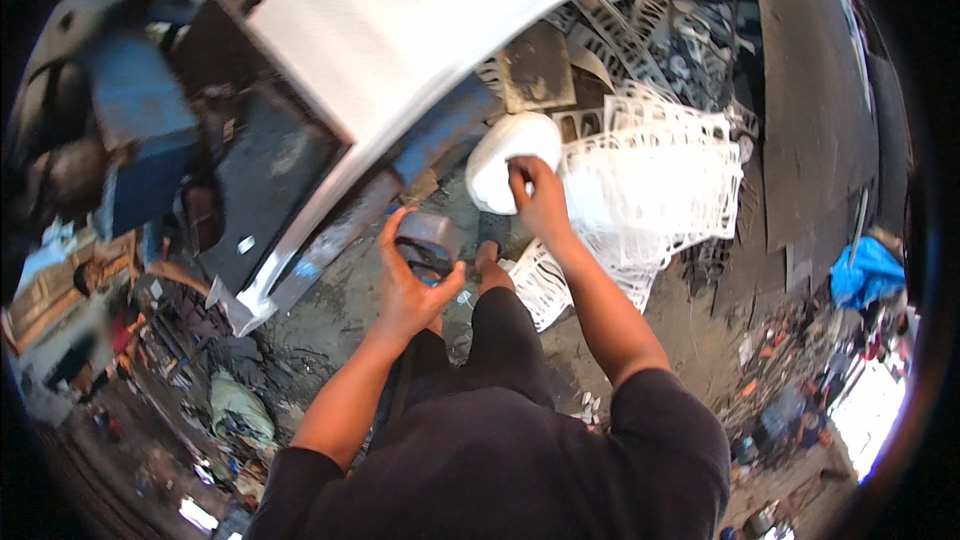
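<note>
My left hand (403, 290) is wrapped round a dark, hollow, loop-like metal piece (432, 232), thumb on one side and fingers on the other. My right hand (540, 196) is closed, its fingers bent down in front of a white rounded bundle (492, 166). What those fingers hold, if anything, is hidden. Just right of that hand lies a pile of white sheets (655, 175) with rows of cut-out holes. Ahead of my left hand a large white sheet (400, 20) covers a raised surface, one edge hanging down toward me.
Blue metal machinery (145, 130) stands at the left. More punched strips and scraps (660, 30) are heaped at the back. Tall dark sheets (815, 90) lean at the right, near a blue plastic bag (866, 272). A pale green sack (240, 408) lies among floor litter.
</note>
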A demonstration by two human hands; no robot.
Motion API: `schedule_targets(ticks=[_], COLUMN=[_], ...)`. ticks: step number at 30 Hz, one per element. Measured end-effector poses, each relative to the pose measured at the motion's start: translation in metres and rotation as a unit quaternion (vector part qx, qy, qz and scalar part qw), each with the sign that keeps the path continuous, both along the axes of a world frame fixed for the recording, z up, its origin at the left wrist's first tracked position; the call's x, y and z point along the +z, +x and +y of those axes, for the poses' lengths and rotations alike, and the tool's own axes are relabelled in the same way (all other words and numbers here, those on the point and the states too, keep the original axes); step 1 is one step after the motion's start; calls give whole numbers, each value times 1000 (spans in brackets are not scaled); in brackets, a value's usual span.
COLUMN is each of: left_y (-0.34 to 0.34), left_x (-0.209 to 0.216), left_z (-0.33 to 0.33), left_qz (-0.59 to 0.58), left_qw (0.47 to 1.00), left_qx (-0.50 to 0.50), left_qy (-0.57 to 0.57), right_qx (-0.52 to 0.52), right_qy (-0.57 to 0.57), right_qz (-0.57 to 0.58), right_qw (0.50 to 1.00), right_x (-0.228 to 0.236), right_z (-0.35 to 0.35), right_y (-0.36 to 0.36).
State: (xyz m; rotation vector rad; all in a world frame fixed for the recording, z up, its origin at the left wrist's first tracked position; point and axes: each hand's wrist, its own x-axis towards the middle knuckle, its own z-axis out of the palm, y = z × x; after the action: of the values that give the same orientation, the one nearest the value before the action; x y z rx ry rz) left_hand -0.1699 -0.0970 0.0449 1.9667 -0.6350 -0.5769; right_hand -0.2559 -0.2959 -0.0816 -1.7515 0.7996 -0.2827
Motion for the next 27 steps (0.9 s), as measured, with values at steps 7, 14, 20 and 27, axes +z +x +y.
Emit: schedule_targets(ticks=[7,14,20,27], left_y=[4,111,217,272], left_x=[90,122,20,-136], left_z=[-14,100,181,212], left_qz=[62,-127,118,-241], left_qw=[943,879,941,967], left_qx=[291,409,316,-23], left_qy=[-150,-212,0,73], right_qx=[175,36,30,-55], right_qy=[-243,176,541,503], right_qz=[-102,-109,-201,-92], right_qw=[949,978,816,857], right_x=[178,258,312,365], right_z=[122,130,168,258], right_y=[-5,50,62,100])
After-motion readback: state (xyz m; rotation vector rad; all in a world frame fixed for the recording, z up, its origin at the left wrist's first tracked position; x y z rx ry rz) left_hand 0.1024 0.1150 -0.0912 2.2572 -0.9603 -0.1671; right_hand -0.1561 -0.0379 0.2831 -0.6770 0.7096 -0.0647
